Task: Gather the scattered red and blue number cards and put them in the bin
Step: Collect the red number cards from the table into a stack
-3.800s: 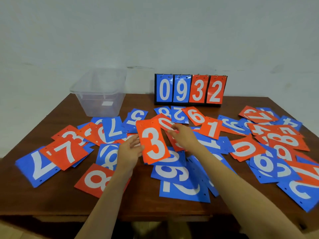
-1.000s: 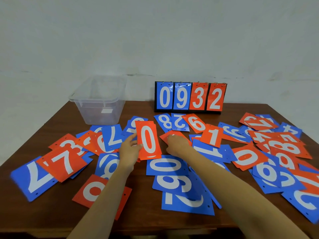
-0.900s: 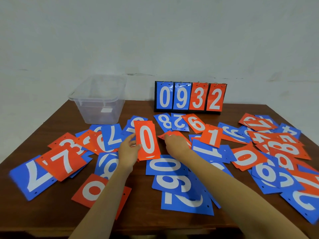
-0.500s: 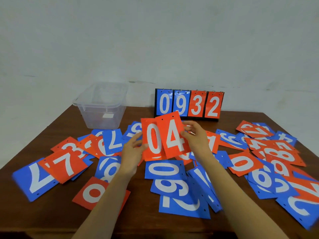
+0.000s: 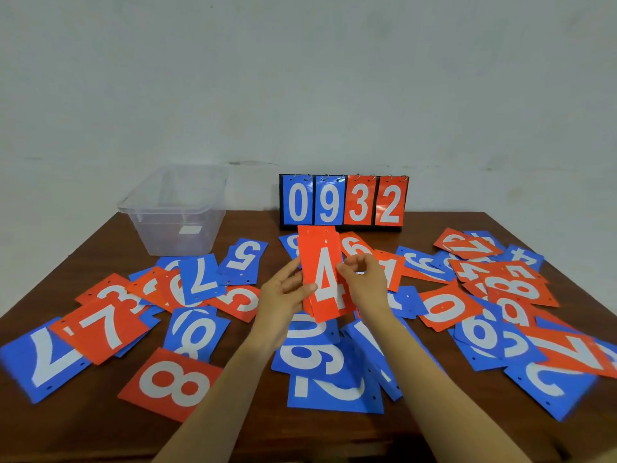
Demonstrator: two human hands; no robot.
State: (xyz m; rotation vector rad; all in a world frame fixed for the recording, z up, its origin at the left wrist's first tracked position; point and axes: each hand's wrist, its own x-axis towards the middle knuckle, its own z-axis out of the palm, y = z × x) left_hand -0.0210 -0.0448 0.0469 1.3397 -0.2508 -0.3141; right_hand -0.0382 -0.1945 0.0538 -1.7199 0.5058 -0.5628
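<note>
A small stack of red cards [image 5: 322,259], a white 4 on top, stands upright above the table's middle. My left hand [image 5: 283,295] grips the stack's left edge, thumb across its face. My right hand [image 5: 365,279] pinches its right edge. Several red and blue number cards lie scattered over the wooden table [image 5: 110,426], among them a red 8 [image 5: 170,384], a red 7 [image 5: 100,329], a blue 5 [image 5: 243,259] and a blue 2 [image 5: 334,389]. The clear plastic bin [image 5: 177,212] sits at the back left, and I see no card inside it.
A black flip scoreboard [image 5: 344,202] reading 0932 stands at the table's back edge, right of the bin. A pale wall rises behind the table. Cards pile thickly on the right side [image 5: 507,289]. Bare wood shows along the front edge.
My right hand has slid the red 4 card over the red 0, so the stack now shows only the 4. Earlier the top card was a 3, then a 0.
</note>
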